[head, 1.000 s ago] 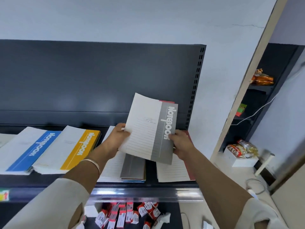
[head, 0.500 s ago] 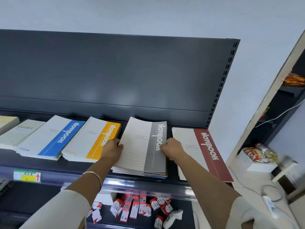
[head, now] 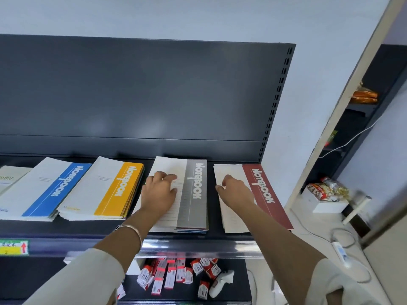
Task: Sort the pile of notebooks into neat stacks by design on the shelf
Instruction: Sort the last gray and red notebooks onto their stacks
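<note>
1. Right hand [head: 236, 191] has left the gray notebook [head: 193, 194] since half a second ago and now sits on the red notebook [head: 264, 194]. My left hand [head: 161, 192] has slid from the gray one's left edge onto its cover.
2. Left fingers [head: 169, 177]: slightly spread, laid flat on the white lined half of the gray notebook, pressing down, pinching nothing.
3. Right fingers [head: 228, 179]: loosely bent on the white half of the red notebook, thumb at its left edge. Can't tell whether they pinch that edge or only rest.
4. Gray notebook lies on top of its stack on the shelf [head: 198, 245], under my left fingers, with its gray band just right of them.
5. Red notebook lies flat under my right fingers, red band to their right. A dark strip of shelf separates it from the gray stack, between my hands.
6. Left of my left fingers: yellow stack [head: 110, 190] just beside, then blue stack [head: 50, 188], then a pale notebook [head: 11, 179] cut off by the frame edge.
7. Bracelet [head: 132, 232] on my left wrist.
8. Below my wrists, on a lower shelf: a loose heap of red-and-white boxes [head: 176, 276], with a white controller [head: 221, 281] just right of them.
</note>
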A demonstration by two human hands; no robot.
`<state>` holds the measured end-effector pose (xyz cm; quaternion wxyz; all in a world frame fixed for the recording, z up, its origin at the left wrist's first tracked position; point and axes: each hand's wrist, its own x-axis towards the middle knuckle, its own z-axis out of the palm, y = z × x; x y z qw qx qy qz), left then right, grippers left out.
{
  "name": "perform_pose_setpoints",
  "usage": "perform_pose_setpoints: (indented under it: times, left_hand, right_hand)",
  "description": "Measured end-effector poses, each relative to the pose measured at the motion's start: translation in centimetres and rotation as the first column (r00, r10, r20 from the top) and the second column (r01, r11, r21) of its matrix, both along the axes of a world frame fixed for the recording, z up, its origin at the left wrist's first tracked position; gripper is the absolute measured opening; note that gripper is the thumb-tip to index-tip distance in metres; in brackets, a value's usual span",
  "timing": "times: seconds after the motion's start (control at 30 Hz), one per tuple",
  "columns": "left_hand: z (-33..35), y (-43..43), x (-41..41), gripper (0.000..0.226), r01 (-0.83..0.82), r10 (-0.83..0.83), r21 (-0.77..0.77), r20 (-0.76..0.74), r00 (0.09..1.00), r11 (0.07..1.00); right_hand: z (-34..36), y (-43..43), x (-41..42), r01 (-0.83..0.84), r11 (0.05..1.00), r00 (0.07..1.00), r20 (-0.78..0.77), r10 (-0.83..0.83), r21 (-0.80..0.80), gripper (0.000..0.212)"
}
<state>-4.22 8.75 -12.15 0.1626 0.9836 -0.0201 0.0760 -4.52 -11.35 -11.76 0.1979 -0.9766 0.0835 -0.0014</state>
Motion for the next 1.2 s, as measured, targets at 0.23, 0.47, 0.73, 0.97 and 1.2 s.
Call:
perform_pose_setpoints:
  times: [0.23, 0.47, 0.73, 0.97, 1.2]
  left_hand:
    - [-0.3, -9.1, 0.2, 0.036, 0.294, -0.311, -0.213, -0.049, 0.949, 0.932]
    - [-1.5, -14.1, -0.1, 0.044, 0.28, -0.397, -0.417, -0.227, 0.889, 0.865]
    - [-2.8, -15.8, 1.1, 0.058, 0.095, -0.249, -0.432, -0.316, 0.915, 0.897]
    - [-3.3, -16.3, 1.3, 0.075, 0.011, -0.098, -0.207, -0.418, 0.903, 0.978]
    - [-3.4, -16.6, 1.4, 0.085, -0.105, 0.004, -0.186, -0.477, 0.879, 0.977]
  right_hand:
    - [-1.1, -7.8, -2.0, 0.231, 0.963, 0.969, -0.058, -0.241, -0.137, 0.048]
    - [-2.3, -13.5, -3.2, 0.368, 0.9, 0.926, -0.181, -0.331, 0.234, 0.037]
    - [-1.8, -17.0, -2.8, 0.401, 0.742, 0.889, -0.031, -0.458, 0.538, 0.014]
    - [-2.5, -19.0, -3.1, 0.477, 0.42, 0.77, -0.136, -0.624, 0.772, 0.014]
    - [-2.6, -19.3, -3.3, 0.458, 0.176, 0.749, -0.272, -0.603, 0.871, 0.019]
